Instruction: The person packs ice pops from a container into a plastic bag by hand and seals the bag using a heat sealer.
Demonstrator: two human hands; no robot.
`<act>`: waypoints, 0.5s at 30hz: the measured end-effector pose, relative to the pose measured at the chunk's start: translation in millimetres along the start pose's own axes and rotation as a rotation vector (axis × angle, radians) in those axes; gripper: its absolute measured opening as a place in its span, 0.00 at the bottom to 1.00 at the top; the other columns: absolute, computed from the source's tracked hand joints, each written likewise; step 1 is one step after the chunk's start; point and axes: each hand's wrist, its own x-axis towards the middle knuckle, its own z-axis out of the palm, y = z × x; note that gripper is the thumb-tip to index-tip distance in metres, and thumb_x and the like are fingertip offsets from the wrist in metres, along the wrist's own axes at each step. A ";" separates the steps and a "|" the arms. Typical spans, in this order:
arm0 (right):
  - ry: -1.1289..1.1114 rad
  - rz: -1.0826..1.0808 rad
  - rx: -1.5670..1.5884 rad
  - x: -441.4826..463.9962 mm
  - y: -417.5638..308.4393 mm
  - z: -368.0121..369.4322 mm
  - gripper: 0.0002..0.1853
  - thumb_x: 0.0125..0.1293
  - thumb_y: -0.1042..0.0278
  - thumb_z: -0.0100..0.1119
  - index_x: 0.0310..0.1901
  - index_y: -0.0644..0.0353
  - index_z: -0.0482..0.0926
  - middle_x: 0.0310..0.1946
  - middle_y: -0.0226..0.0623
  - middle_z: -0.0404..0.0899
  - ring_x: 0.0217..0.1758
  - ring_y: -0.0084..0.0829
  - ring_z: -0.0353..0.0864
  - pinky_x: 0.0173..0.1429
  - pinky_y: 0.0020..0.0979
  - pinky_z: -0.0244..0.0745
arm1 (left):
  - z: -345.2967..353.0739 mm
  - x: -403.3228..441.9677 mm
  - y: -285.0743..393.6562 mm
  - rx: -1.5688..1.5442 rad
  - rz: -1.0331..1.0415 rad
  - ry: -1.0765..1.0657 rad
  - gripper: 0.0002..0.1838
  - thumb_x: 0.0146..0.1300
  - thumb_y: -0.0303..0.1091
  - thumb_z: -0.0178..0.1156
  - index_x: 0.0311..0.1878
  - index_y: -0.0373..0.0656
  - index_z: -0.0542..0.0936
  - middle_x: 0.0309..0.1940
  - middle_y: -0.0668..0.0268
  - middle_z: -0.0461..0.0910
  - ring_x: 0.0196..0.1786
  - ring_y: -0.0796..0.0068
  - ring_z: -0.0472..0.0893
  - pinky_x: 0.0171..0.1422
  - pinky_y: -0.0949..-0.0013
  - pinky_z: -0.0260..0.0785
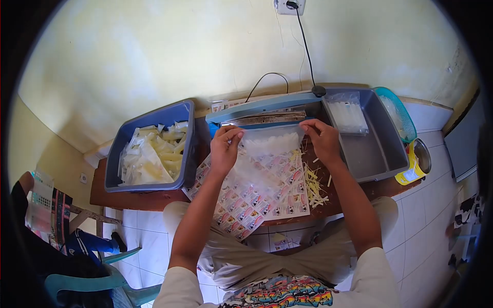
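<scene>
My left hand (226, 148) pinches the upper left corner of a clear plastic bag (272, 142). My right hand (323, 139) pinches its upper right corner, so the top edge is stretched between them. Whitish tube-like pieces lie side by side in the bag. Directly behind that edge stands a blue bar-type bag sealer (262, 107), its long arm raised and a worn brown strip along its base. Below the bag, printed paper sheets (246, 208) cover part of the table.
At left, a grey tub (188, 149) holds yellowish plastic-wrapped pieces. A second grey tub (377, 154) at right contains a filled bag (347, 115). Beyond it are a teal basket (398, 110) and a yellow can (411, 167). Yellow strips (313, 187) litter the table; another person's arm (23, 187) shows far left.
</scene>
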 end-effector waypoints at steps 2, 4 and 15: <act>-0.032 -0.066 0.028 10.8 -0.9 0.6 0.09 0.76 0.66 0.70 0.50 0.60 0.92 0.35 0.36 0.93 0.35 0.24 0.89 0.45 0.30 0.81 | -5.3 11.2 -4.3 -0.031 -0.048 -0.036 0.08 0.77 0.29 0.68 0.52 0.40 0.92 0.47 0.61 0.89 0.46 0.69 0.86 0.54 0.66 0.78; -0.059 -0.074 0.054 22.9 6.4 3.8 0.10 0.77 0.66 0.68 0.51 0.61 0.91 0.36 0.36 0.93 0.36 0.24 0.89 0.46 0.30 0.82 | -6.0 18.5 -6.8 -0.065 -0.097 -0.070 0.07 0.76 0.28 0.67 0.51 0.39 0.92 0.47 0.59 0.89 0.44 0.67 0.86 0.53 0.67 0.78; -0.087 0.186 0.113 41.6 14.1 26.9 0.10 0.79 0.72 0.63 0.53 0.61 0.92 0.39 0.32 0.94 0.37 0.20 0.90 0.46 0.26 0.87 | 21.6 26.2 -25.7 -0.285 -0.344 -0.065 0.11 0.83 0.31 0.61 0.56 0.34 0.88 0.47 0.66 0.83 0.40 0.79 0.85 0.34 0.74 0.80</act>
